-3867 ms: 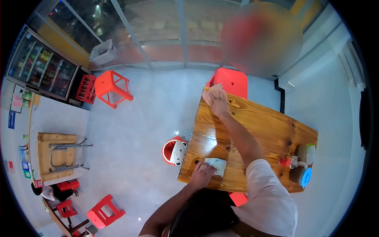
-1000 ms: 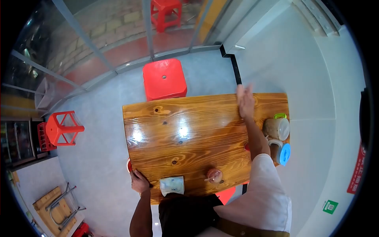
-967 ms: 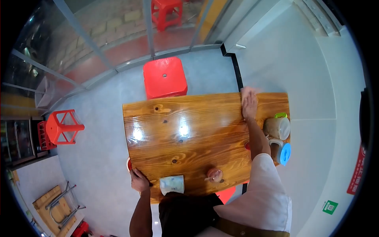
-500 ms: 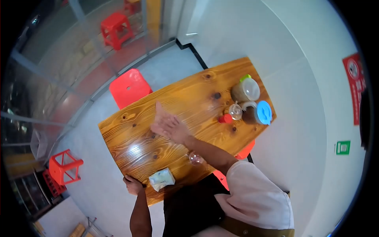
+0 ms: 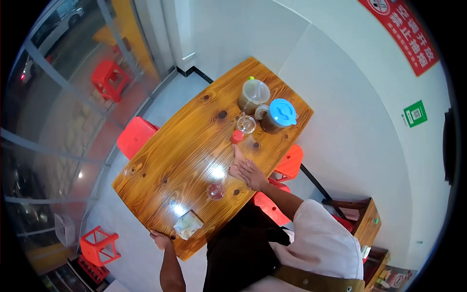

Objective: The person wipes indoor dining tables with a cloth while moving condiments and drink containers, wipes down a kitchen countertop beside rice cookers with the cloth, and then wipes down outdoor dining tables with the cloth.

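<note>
My right hand lies on the wooden table near its right long edge, its fingers flat over a pinkish cloth pressed to the tabletop. Just beyond the cloth are a small red-capped container and a clear glass vessel. My left hand grips the table's near-left edge; its fingertips are partly hidden. Beside it on the wood lies a soft pack of tissues. A clear round container stands between my two hands.
At the far end stand a clear lidded pitcher and a blue-lidded pitcher, both holding dark liquid. Red stools flank the table, with another stool at lower left. Glass panels run along the left, a white wall along the right.
My right hand has slid the cloth across the tabletop toward the right edge and the red-capped container. The clear round container now sits farther in from the edge. My left hand stays at the table edge.
</note>
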Demonstrator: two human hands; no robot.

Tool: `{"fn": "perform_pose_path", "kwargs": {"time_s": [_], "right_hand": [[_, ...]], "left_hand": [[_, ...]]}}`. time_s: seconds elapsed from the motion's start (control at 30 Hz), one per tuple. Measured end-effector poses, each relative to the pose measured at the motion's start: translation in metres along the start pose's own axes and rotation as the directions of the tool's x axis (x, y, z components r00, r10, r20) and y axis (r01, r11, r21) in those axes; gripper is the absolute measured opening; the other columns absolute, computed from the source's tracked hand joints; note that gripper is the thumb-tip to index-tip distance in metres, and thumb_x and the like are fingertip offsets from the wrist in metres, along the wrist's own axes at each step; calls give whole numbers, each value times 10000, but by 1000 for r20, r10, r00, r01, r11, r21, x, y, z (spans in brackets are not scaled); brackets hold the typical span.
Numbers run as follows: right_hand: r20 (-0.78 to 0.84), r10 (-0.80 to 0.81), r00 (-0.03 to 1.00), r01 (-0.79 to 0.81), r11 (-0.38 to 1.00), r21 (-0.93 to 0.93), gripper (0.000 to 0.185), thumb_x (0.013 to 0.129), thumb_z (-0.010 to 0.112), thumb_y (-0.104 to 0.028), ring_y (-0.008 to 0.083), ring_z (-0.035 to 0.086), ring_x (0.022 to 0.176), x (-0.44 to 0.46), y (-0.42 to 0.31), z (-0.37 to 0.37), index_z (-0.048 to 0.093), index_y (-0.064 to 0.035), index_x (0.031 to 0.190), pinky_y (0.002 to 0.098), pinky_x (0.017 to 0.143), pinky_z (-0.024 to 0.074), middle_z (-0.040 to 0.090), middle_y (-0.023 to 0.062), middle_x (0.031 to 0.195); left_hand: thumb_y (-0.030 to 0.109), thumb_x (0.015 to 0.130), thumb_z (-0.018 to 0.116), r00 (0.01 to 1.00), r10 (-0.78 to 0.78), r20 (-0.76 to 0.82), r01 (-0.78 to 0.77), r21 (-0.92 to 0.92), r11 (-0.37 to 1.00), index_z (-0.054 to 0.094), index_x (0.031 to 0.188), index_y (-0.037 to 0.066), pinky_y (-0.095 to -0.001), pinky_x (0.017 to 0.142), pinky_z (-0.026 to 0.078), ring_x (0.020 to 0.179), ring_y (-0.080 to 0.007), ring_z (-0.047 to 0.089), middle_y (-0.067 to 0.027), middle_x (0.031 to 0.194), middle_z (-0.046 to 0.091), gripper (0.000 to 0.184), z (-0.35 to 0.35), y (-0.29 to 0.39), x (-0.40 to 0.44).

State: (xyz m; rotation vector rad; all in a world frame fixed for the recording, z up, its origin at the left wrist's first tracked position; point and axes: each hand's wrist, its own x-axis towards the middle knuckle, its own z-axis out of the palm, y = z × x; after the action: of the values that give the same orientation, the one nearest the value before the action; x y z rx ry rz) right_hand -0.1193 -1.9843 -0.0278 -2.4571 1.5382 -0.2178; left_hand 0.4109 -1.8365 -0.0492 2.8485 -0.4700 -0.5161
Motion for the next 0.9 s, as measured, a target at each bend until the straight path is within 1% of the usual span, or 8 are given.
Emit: {"fn": "perform_pose_path", "kwargs": {"time_s": [0.07, 0.2, 0.3, 0.43, 0.5, 0.63, 0.7, 0.9], "right_hand": [[-9, 133, 991, -133, 991, -4, 557, 1032, 455, -321, 370, 241, 1513, -24, 24, 0, 410, -64, 1524, 487, 1253, 154, 315, 127, 1628], [-4, 448, 894, -445, 887, -120, 601, 1050, 386, -384, 353, 217, 1527, -54, 69, -8, 320, -88, 1569, 489, 1253, 145, 277, 121, 1649], [-64, 620, 782, -622, 770, -144, 636, 1062, 331, -410, 350, 164, 1545, -52, 111, -15, 221, -104, 1609, 487, 1256, 123, 201, 127, 1675], [-102, 765, 635, -772, 626, -114, 648, 1070, 296, -402, 367, 83, 1559, -36, 176, -30, 149, -103, 1625, 486, 1258, 103, 106, 138, 1695], [-117, 773, 623, -781, 607, -147, 655, 1070, 279, -399, 389, 88, 1553, -25, 205, -46, 141, -67, 1618, 487, 1258, 100, 109, 181, 1685], [-196, 771, 606, -795, 588, -147, 658, 1067, 274, -391, 398, 76, 1552, -10, 278, -61, 158, -32, 1606, 495, 1260, 92, 115, 216, 1673], [-222, 773, 594, -799, 599, -53, 663, 1064, 278, -394, 399, 73, 1552, 0, 305, -79, 164, -26, 1604, 496, 1261, 87, 124, 219, 1670], [-179, 509, 842, -533, 836, -133, 645, 1061, 301, -404, 319, 110, 1558, 72, 426, -89, 263, -20, 1578, 484, 1266, 70, 210, 156, 1664]], "left_hand": [[655, 1031, 204, 998, 23, 66, -24, 22, 999, 467, 1448, 153, -575, 888, 517, 1080, -474, 639, -230, 1251, 662, 704, -5, -1, 3], [582, 1042, 363, 993, 102, -51, -99, 62, 993, 439, 1450, 14, -538, 1000, 465, 1238, -449, 544, -244, 1393, 548, 704, -33, 19, 2], [543, 1042, 418, 800, 459, -386, -475, 58, 878, 465, 1420, -12, -525, 1027, 442, 1233, -458, 527, -237, 1378, 556, 673, -48, 44, 9], [226, 1039, 539, 577, 689, -438, -812, -214, 543, 542, 1335, -37, -460, 1017, 446, 1187, -368, 578, -217, 1310, 604, 396, -64, 163, -77], [124, 1015, 563, 634, 766, -107, -691, -524, 498, 571, 1291, -46, -395, 1028, 456, 1142, -297, 610, -179, 1249, 641, 324, -52, 230, -144], [40, 949, 578, 178, 948, 264, -778, -552, 300, 619, 1262, 13, -404, 1002, 472, 1152, -354, 617, -179, 1228, 661, 316, -10, 356, -303], [37, 933, 601, 3, 982, 188, -783, -610, 119, 607, 1297, 26, -414, 1028, 472, 1222, -375, 582, -190, 1297, 629, 364, 25, 413, -357], [-18, 908, 568, -116, 955, 274, -890, -455, 23, 429, 1472, 42, -464, 1031, 479, 1302, -407, 517, -180, 1505, 454, 584, 91, 537, -420]]}}
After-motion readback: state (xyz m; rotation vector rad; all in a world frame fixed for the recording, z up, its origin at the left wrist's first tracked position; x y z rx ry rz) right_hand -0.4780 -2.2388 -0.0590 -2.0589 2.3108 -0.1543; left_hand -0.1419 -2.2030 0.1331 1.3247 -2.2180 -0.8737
